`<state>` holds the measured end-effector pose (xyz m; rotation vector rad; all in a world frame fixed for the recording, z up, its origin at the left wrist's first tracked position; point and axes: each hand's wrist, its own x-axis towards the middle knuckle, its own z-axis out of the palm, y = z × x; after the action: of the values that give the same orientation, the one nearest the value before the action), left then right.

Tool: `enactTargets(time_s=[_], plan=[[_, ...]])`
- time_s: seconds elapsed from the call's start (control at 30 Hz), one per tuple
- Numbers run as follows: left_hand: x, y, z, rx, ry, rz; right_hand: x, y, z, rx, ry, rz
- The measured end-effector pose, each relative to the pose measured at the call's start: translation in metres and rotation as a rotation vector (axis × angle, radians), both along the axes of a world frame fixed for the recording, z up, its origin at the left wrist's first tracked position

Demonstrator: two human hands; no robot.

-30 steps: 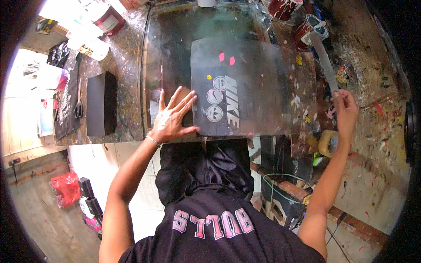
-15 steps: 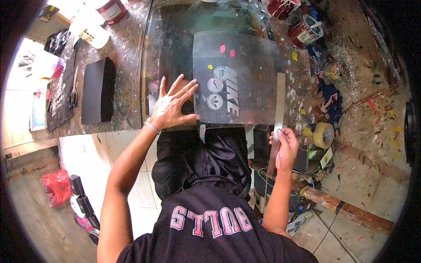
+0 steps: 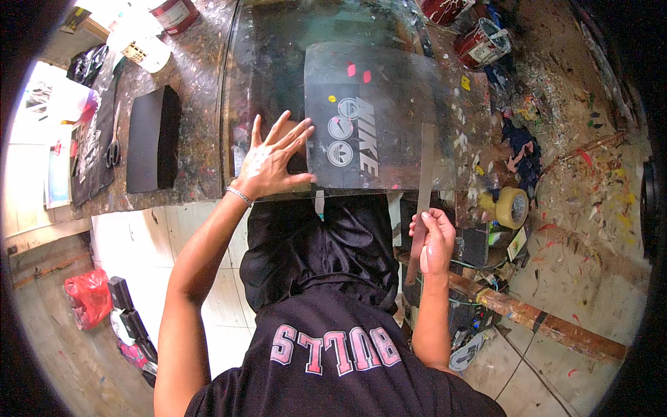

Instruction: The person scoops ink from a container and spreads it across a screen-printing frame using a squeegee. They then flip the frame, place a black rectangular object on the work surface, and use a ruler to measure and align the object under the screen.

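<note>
A clear plastic sheet [image 3: 403,76] printed with white lettering and round emblems lies on the paint-stained glass tabletop [image 3: 326,21] in front of me. Fingers spread, my left hand [image 3: 272,165] rests flat at the sheet's left edge, the index fingertip and thumb reaching it. My right hand [image 3: 436,240] grips a long metal ruler [image 3: 426,163] near its lower part. The ruler's far part lies over the right side of the sheet, slightly tilted, and its near end sticks out past the table edge. I cannot tell whether it presses on the sheet.
On the left of the table are a black block [image 3: 149,142], scissors [image 3: 113,149] and a white cup [image 3: 149,52]. To the right are a tape roll [image 3: 512,207], a dark rag [image 3: 519,149] and a paint can [image 3: 483,43]. A red plastic bag [image 3: 88,300] lies lower left.
My right hand and the ruler have moved left, bringing the ruler further over the sheet. My left hand stays spread at the sheet's left edge.
</note>
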<state>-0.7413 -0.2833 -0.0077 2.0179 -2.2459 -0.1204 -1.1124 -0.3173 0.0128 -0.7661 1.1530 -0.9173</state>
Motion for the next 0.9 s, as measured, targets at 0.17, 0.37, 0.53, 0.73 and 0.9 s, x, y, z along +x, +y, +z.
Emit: enactTargets(time_s=[0.17,0.37,0.53,0.73,0.9], plan=[[0.001,0.003,-0.001,-0.007,0.042,0.005,-0.003,-0.002,-0.003,-0.013,0.023,-0.011],[0.005,0.003,-0.001,-0.011,0.036,0.0,-0.019,-0.017,0.001,-0.071,0.152,-0.047],[0.003,0.003,0.008,-0.03,0.043,-0.031,-0.056,-0.071,0.043,-0.2,0.473,-0.001],[-0.008,-0.005,0.009,0.047,0.02,0.016,-0.167,-0.217,0.058,-0.7,1.234,-0.111],[-0.006,-0.008,0.006,0.067,-0.003,0.017,-0.175,-0.299,0.031,-0.803,1.445,-0.058]])
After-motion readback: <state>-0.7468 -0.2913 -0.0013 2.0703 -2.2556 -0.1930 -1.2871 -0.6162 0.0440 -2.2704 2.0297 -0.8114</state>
